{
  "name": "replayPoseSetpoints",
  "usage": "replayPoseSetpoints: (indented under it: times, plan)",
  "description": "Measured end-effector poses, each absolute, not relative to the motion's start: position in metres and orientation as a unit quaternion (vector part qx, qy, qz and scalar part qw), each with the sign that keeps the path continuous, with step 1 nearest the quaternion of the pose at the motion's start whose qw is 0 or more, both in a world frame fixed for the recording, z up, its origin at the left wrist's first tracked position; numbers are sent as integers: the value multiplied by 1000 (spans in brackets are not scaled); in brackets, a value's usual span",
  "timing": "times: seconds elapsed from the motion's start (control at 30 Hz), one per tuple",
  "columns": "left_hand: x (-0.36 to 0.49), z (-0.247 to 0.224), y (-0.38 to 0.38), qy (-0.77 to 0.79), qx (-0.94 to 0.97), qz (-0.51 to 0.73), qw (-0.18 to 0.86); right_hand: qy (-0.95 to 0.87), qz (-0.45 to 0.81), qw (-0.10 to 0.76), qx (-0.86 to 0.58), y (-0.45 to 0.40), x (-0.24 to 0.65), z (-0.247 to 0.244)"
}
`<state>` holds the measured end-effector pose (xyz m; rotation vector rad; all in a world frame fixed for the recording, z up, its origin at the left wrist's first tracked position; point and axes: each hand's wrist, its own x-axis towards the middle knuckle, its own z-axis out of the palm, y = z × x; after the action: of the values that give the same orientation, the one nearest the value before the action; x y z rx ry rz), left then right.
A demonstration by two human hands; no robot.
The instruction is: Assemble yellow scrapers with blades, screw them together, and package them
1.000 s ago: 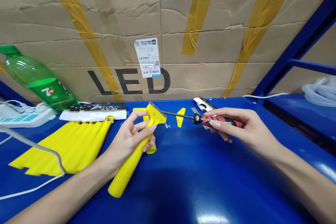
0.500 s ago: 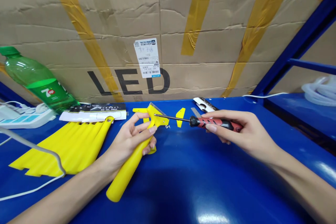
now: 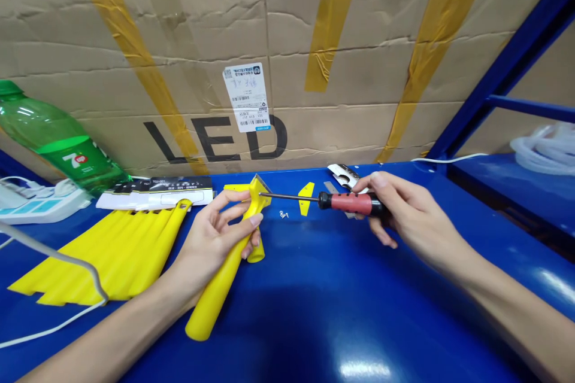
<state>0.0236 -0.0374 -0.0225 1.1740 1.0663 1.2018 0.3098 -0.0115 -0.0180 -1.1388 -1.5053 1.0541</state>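
My left hand (image 3: 220, 230) is closed around a yellow scraper (image 3: 215, 296), its head tilted up and a thin blade edge showing at the top. My right hand (image 3: 404, 209) grips a screwdriver (image 3: 350, 203) with a red and black handle by its rear end. The screwdriver's tip meets the scraper head, seemingly at a screw. Behind the left fingers, another yellow scraper (image 3: 256, 251) lies partly hidden. Just right of the scraper head, a loose yellow plate (image 3: 306, 198) rests on the blue surface, with several tiny screws (image 3: 284, 214) beside it.
Several yellow scraper handles (image 3: 112, 257) lie in a row at left, below a black and white package (image 3: 157, 192). A green bottle (image 3: 67, 143), a power strip (image 3: 49, 203) and a grey cable (image 3: 67, 257) are further left. A cardboard box (image 3: 359, 125) stands behind.
My right fingers have shifted back along the screwdriver handle, and the handle has turned. The scraper head has rotated a little in my left hand. The view has shifted slightly.
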Motion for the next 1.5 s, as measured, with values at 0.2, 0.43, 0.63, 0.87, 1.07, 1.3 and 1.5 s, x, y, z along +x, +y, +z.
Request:
replayPoseSetpoints:
  times: [0.2, 0.43, 0.63, 0.87, 1.07, 1.3, 1.5]
  plan:
    - [25, -23, -36, 445, 512, 515, 525, -637, 478, 469, -382, -9, 319, -17]
    - [25, -21, -36, 449, 515, 517, 516, -592, 501, 475, -416, -9, 312, -22]
    - [24, -21, -35, 448, 532, 520, 496, -622, 493, 487, -364, -8, 317, -23]
    - [26, -23, -37, 449, 519, 517, 511, -596, 511, 461, -412, -7, 318, -18]
    - [26, -23, -36, 446, 513, 525, 512, -598, 493, 491, -397, -8, 315, -21]
    - [23, -21, -35, 445, 518, 540, 492, -564, 562, 483, -364, -11, 309, -22]
    - [25, -21, -36, 437, 521, 538, 498, -584, 482, 478, -445, -10, 308, -24]
